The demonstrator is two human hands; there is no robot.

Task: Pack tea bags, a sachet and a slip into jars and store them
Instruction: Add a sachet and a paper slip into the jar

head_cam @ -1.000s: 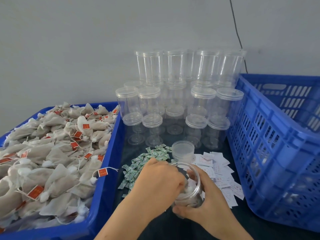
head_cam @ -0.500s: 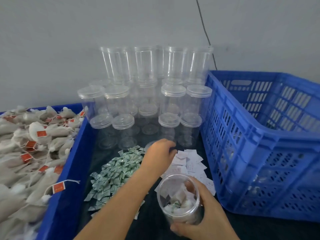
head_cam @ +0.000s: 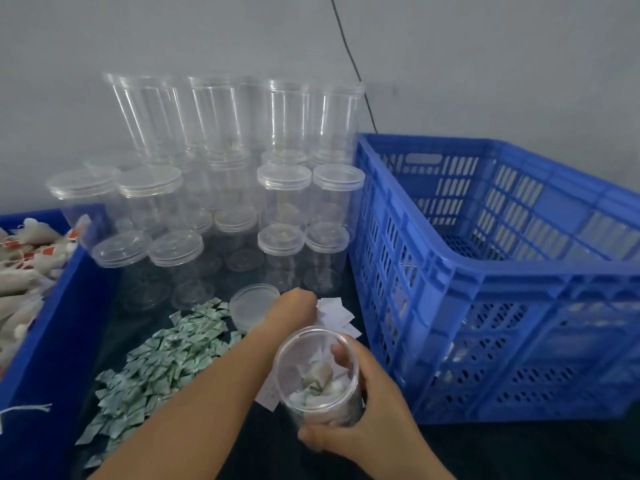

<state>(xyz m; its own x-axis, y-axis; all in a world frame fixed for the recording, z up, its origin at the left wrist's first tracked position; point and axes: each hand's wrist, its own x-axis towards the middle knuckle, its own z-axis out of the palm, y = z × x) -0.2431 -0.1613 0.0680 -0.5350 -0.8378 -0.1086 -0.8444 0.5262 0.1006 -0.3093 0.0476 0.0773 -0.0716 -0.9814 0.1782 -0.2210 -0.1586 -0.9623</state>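
Gripping an open clear jar from its right side, the right hand is curling its fingers round the wall, thumb near the base and fingertips showing at the rim; the grip is closed round the jar. The jar is standing low in the middle of the view, over the dark surface, and it is holding tea bags and a bit of green sachet at the bottom. The left hand is reaching forward past the jar to the pile of white slips, its fingers bent down onto the paper; whether that grip is pinching a slip cannot be told, because the fingertips are hidden behind the back of the hand. A loose clear lid is lying just left of that hand, touching the surface. A spread of green sachets is lying left of the forearm. Behind these, stacks of lidded empty jars are standing against the grey wall. A blue tray on the left is holding tea bags with red tags, only partly in view. A tall blue slatted crate is sitting on the right, close beside the slips and the held jar. A black cable is hanging down the wall behind the crate.
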